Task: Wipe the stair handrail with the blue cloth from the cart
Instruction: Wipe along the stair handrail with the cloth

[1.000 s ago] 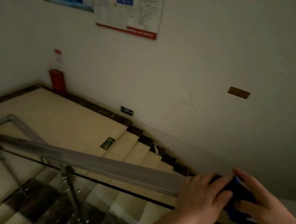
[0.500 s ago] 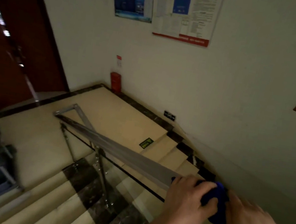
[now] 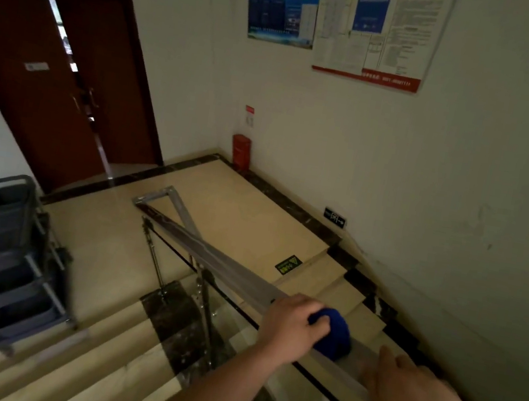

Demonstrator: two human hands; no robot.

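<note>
A flat metal handrail (image 3: 212, 258) runs from the landing down to the lower right over a glass panel. My left hand (image 3: 291, 329) grips a bunched blue cloth (image 3: 335, 333) pressed on top of the rail. My right hand (image 3: 412, 393) rests on the rail just below the cloth, apart from it, fingers spread and slightly blurred. The grey cleaning cart (image 3: 1, 255) stands on the landing at the far left.
Beige steps with dark marble bands descend on both sides of the rail. A dark red double door (image 3: 63, 82) is at the back left. A red box (image 3: 240, 151) sits in the landing corner. Posters (image 3: 346, 22) hang on the wall.
My view has swung left, bringing the door and cart into sight. My right hand has let go of the cloth and moved down the rail; my left hand still holds the cloth.
</note>
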